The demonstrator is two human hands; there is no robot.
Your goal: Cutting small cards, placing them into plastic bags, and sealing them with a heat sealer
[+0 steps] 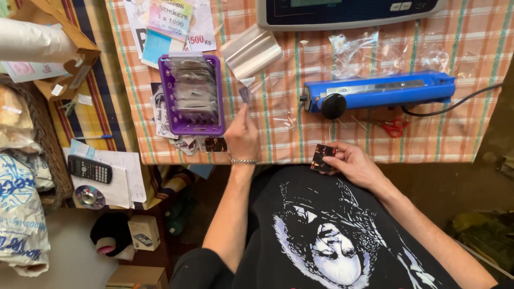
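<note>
Packing underway: our left hand (242, 136) pinches a clear sleeve (245, 93) beside the filled purple tray (217, 96); our right hand (353, 163) clamps dark cards (323, 157), unbagged, blue sealer (377, 92) idle.

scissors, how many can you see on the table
1: small red-handled scissors lie on the checked cloth just below the blue sealer, by its cord. More may be hidden under the bags.
</note>
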